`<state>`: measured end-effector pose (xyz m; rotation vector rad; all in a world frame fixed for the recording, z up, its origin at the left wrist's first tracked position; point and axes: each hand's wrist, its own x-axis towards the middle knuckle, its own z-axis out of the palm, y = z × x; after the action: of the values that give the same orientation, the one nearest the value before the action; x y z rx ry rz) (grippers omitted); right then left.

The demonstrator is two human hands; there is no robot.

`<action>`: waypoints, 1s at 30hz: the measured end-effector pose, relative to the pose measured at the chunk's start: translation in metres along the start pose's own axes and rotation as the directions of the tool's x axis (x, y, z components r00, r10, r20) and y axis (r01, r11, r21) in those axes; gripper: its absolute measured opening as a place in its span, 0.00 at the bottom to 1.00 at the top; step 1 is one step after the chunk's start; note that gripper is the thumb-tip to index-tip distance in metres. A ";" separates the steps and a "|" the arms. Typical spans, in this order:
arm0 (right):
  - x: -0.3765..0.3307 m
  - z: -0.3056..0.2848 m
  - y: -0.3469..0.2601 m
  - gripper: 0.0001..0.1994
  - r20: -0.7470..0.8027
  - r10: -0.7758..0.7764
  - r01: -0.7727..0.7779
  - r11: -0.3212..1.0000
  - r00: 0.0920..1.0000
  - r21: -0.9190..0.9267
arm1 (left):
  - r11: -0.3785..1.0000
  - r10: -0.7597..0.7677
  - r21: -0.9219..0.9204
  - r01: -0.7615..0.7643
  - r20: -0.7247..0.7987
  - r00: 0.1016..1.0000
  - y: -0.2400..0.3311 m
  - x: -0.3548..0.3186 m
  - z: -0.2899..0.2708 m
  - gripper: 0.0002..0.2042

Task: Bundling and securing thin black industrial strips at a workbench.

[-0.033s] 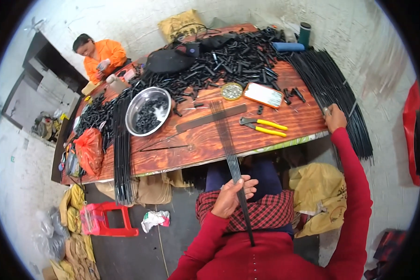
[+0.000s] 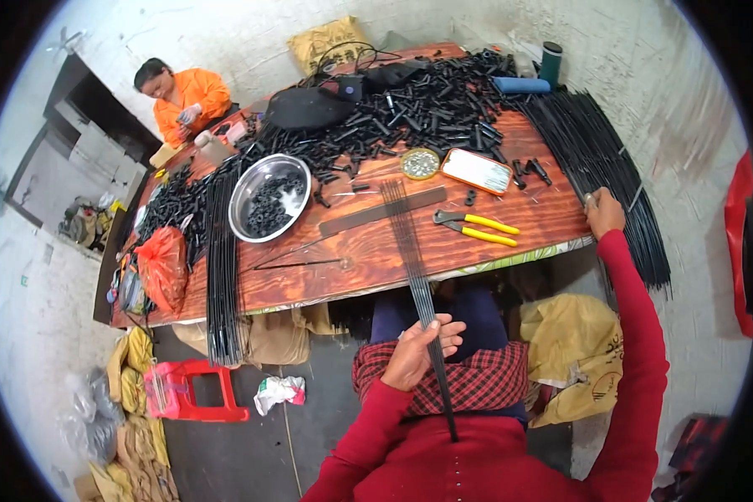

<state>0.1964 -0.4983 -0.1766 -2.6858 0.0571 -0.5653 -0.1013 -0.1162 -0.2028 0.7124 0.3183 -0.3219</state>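
My left hand (image 2: 422, 347) is closed round a narrow bundle of thin black rods (image 2: 418, 276), held over my lap. The bundle's far ends fan out over the table, above a flat dark strip (image 2: 356, 219). At the table's right edge my right hand (image 2: 604, 213) has its fingers curled in beside a large stack of long black rods (image 2: 598, 138). What those fingers hold, if anything, is hidden. Between the hands lie pliers with yellow handles (image 2: 489, 230), jaws pointing left.
On the wooden table (image 2: 301, 289) stand a metal bowl (image 2: 236, 205) of small black parts, a round tin (image 2: 419, 164), an orange-rimmed white tray (image 2: 477, 171) and a heap of black tubular pieces (image 2: 443, 100). A person in orange (image 2: 197, 92) works at far left. A red stool (image 2: 226, 406) stands below.
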 end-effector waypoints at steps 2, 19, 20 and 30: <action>0.008 0.007 0.002 0.10 -0.017 -0.030 0.029 0.999 0.999 -0.026 | 1.000 0.009 -0.002 -0.009 -0.012 1.000 0.003 -0.001 0.003 0.14; 0.042 -0.047 -0.035 0.15 0.135 0.118 -0.178 0.536 0.984 0.825 | 0.997 0.047 0.069 -0.046 -0.020 0.999 0.003 -0.005 0.003 0.15; 0.037 -0.061 -0.057 0.15 0.134 0.123 -0.177 0.479 0.983 0.860 | 0.996 0.057 0.070 -0.056 -0.020 0.998 0.004 -0.006 0.002 0.15; -0.068 -0.153 -0.136 0.19 0.293 -0.135 -0.281 0.098 0.947 0.955 | 0.995 0.054 0.080 -0.053 -0.010 0.999 0.001 -0.002 -0.002 0.18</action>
<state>0.0681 -0.4214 -0.0215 -1.2741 -0.2200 -0.0021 -0.1031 -0.1142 -0.2026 0.8002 0.2985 -0.2810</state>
